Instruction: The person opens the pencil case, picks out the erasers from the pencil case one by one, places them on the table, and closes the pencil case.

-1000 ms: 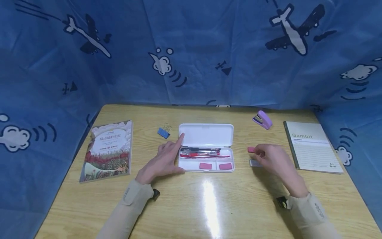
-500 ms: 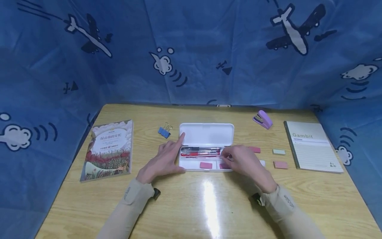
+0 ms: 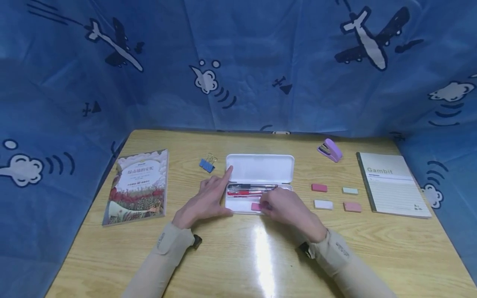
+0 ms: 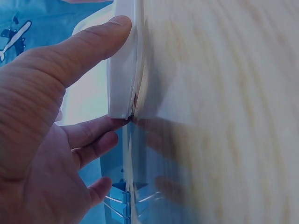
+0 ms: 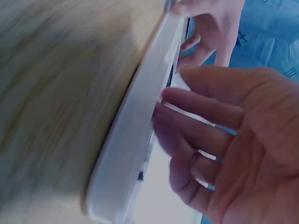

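A white pencil case (image 3: pixel 260 167) lies with its lid raised. Red and black pens (image 3: pixel 244 193) are in its long compartment. My left hand (image 3: pixel 206 203) spans its left end, the index finger extended at the lid and the thumb on the front wall (image 4: pixel 122 65). My right hand (image 3: pixel 288 209) reaches into the case, its fingertips at the right end of a pink eraser (image 3: pixel 255 206). In the right wrist view the thumb and index fingertip (image 5: pixel 164 94) stand apart, with no eraser visible between them. The right hand hides the case's right compartment.
Right of the case lie a dark pink eraser (image 3: pixel 319 188), a white eraser (image 3: pixel 323 204), a pale green eraser (image 3: pixel 350 190) and a light pink eraser (image 3: pixel 352 206). Around them are a purple stapler (image 3: pixel 330 150), a notebook (image 3: pixel 393 184), a blue binder clip (image 3: pixel 207 164) and a book (image 3: pixel 138 186).
My right hand has let go of the dark pink eraser on the table and moved left into the case, first over its right compartment, then to the pink eraser. My left hand stays put.
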The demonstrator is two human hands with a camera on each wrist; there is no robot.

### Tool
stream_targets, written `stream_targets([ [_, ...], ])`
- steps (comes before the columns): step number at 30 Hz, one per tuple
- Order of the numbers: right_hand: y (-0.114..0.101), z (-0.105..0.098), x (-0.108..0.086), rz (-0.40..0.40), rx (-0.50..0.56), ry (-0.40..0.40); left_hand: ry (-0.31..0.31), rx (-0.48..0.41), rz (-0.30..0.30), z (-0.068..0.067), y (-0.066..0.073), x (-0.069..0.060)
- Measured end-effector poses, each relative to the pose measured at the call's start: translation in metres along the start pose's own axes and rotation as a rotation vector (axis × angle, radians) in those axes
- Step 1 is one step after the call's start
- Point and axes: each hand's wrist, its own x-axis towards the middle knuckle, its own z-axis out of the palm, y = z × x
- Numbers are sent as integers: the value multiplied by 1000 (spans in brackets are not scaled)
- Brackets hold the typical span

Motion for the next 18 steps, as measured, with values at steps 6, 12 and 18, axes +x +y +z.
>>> stream_targets([
  [6,-10,7,3,82,-17,-20,-3,-2,-5,0,1,0],
  [12,-13,11,4,117,-18,-23,-7,-6,-4,1,1,0],
  [18,-14,13,4,106,-28,19,-5,5,6,0,0,1],
])
